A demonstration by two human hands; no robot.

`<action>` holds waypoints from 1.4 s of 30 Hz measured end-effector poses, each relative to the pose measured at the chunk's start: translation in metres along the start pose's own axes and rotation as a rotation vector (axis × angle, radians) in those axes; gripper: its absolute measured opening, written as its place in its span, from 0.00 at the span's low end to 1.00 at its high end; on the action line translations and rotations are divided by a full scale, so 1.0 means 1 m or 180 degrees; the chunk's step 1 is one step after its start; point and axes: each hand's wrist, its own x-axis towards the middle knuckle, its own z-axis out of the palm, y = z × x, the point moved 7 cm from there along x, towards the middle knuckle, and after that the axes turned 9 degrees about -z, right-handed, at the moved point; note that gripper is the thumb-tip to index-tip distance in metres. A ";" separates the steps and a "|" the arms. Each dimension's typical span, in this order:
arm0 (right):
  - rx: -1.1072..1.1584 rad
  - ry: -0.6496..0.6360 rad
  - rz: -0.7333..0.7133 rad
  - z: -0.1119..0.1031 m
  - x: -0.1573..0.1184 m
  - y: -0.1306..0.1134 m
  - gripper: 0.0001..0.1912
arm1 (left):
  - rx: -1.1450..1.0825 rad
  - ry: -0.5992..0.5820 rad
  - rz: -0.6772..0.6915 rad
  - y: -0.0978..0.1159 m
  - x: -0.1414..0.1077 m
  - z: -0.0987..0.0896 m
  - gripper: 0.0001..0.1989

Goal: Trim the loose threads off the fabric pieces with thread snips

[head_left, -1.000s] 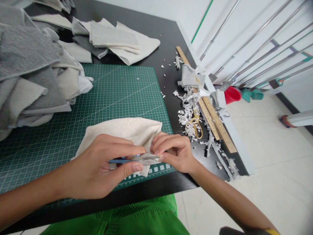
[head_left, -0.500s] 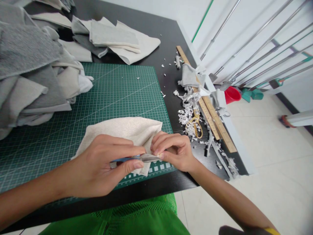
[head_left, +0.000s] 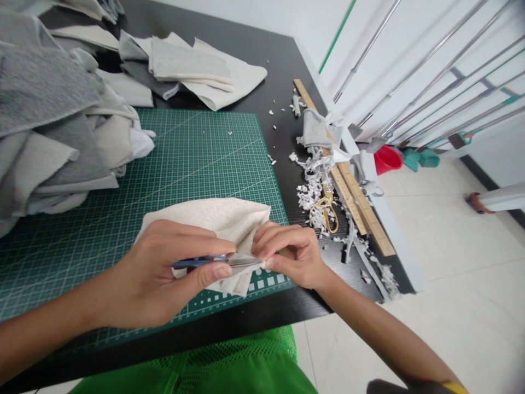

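My left hand (head_left: 180, 273) is closed around thread snips (head_left: 241, 261) with blue handles and silvery blades, held between thumb and fingers. The blades point right, their tips at the fabric edge by my right fingertips. My right hand (head_left: 289, 251) pinches a corner of a beige fabric piece (head_left: 205, 212) between thumb and fingers. That piece lies partly folded on the green cutting mat (head_left: 205, 158), near its front right corner. My left hand covers part of the fabric, and my right fingers hide the pinched corner.
A heap of grey and beige fabric (head_left: 53, 120) covers the mat's left side. More cloth pieces (head_left: 197, 65) lie behind. Along the table's right edge are wooden rulers (head_left: 365, 208), gold-handled scissors (head_left: 326, 210) and fabric scraps (head_left: 314, 169). A red bucket (head_left: 388, 160) stands on the floor.
My left hand has drawn back slightly to the left with the snips, and more of their blades and blue handles shows. My right hand keeps its pinch in almost the same place.
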 end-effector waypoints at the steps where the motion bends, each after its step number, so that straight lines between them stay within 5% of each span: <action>1: 0.0003 0.0000 0.0003 0.000 0.000 0.000 0.01 | 0.0009 0.0031 0.0023 0.001 0.000 -0.001 0.04; 17: 0.0013 -0.0013 -0.0012 0.001 -0.001 0.002 0.01 | 0.0248 -0.0035 0.0218 0.003 -0.004 0.011 0.08; 27: -0.0073 -0.0075 -0.0012 0.001 -0.002 0.003 0.01 | -0.0140 -0.0418 -0.0054 -0.001 -0.001 0.015 0.06; 42: -0.0164 -0.0114 0.0023 0.002 -0.003 0.004 0.04 | -0.0080 -0.0491 -0.0137 0.001 0.002 0.012 0.08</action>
